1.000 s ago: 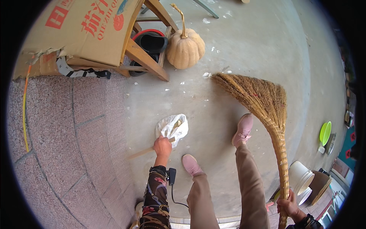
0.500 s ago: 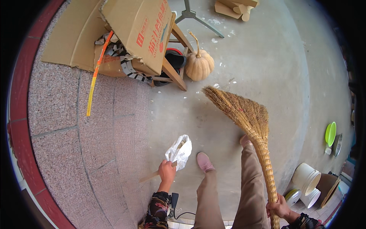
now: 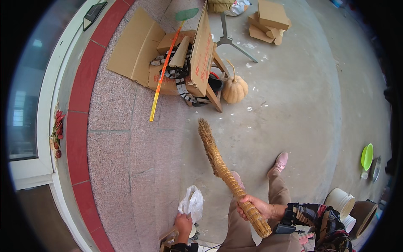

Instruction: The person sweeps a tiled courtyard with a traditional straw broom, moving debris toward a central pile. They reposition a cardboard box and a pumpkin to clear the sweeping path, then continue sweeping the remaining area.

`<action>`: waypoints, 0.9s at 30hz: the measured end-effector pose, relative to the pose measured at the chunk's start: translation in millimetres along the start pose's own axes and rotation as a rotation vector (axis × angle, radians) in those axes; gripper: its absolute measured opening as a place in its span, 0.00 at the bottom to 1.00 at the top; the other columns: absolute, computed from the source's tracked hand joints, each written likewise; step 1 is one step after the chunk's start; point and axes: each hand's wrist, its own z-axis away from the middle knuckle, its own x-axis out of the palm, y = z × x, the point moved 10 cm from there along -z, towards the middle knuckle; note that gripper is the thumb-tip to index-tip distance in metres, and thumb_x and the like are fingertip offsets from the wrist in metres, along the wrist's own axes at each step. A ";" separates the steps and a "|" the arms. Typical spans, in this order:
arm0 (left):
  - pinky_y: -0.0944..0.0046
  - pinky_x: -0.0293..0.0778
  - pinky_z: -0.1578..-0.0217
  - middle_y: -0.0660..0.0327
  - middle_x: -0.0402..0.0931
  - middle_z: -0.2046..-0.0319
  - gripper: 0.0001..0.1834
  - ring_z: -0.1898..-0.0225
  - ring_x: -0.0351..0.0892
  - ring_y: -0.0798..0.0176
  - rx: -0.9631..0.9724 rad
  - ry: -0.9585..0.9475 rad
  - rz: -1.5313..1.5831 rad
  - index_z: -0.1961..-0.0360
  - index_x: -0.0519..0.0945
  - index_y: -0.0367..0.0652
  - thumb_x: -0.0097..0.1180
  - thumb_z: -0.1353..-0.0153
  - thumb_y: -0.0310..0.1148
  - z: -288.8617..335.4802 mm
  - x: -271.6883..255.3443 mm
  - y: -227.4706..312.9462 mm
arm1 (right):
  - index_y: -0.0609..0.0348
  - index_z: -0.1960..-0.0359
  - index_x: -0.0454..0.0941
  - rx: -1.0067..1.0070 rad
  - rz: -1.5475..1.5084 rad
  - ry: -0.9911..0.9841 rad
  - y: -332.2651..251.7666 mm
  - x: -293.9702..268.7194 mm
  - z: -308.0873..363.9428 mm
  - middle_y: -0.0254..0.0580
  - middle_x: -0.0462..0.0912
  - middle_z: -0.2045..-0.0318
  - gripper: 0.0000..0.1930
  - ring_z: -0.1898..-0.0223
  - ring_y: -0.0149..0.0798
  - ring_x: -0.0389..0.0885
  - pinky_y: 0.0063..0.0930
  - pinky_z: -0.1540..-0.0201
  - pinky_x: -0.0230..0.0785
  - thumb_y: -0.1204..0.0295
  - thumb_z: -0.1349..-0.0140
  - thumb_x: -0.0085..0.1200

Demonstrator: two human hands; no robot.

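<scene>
My right hand [image 3: 255, 208] is closed round the bound straw handle of a broom [image 3: 224, 173]. The broom slants up and left over the floor, its bristle head seen edge-on. Low in the head view, my left hand [image 3: 183, 223] is closed on a crumpled white plastic bag [image 3: 192, 204]. A pale, flat wooden-looking strip [image 3: 166, 234] shows beside that hand; whether the fingers also hold it is hard to see. What is in the bag cannot be made out.
An open cardboard box [image 3: 203, 59] rests on a wooden stool [image 3: 214, 100], a flyswatter [image 3: 167, 63] leaning in it. A pumpkin [image 3: 235, 90] sits beside the stool. Flattened cardboard [image 3: 270, 21] lies far back. A green basin [image 3: 367, 156] and white bucket [image 3: 341, 201] stand at right.
The broom has swung left and turned edge-on, and my right hand has moved up and left with it. My left hand and the bag are lower. The view has shifted, showing more at left.
</scene>
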 end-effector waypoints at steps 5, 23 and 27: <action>0.51 0.70 0.69 0.50 0.72 0.78 0.07 0.72 0.73 0.47 -0.051 0.007 -0.015 0.83 0.77 0.38 0.59 0.63 0.31 51.9 -12.3 -26.1 | 0.56 0.65 0.65 -0.001 -0.080 -0.132 -23.2 37.6 -61.2 0.36 0.71 0.77 0.16 0.77 0.31 0.73 0.22 0.75 0.70 0.57 0.44 0.47; 0.51 0.69 0.71 0.51 0.71 0.78 0.05 0.73 0.72 0.47 0.001 -0.061 0.071 0.83 0.76 0.38 0.58 0.62 0.29 38.0 -27.5 -40.1 | 0.59 0.64 0.61 -0.200 -0.616 0.021 -25.4 10.5 -85.1 0.39 0.70 0.77 0.10 0.80 0.30 0.70 0.20 0.79 0.69 0.74 0.43 0.50; 0.51 0.69 0.70 0.51 0.71 0.78 0.05 0.72 0.72 0.47 0.006 -0.074 0.050 0.83 0.76 0.38 0.58 0.62 0.29 23.1 -22.6 -33.6 | 0.57 0.64 0.59 -0.208 -0.383 0.068 2.5 23.2 -59.1 0.38 0.69 0.77 0.11 0.80 0.30 0.68 0.23 0.79 0.67 0.75 0.43 0.49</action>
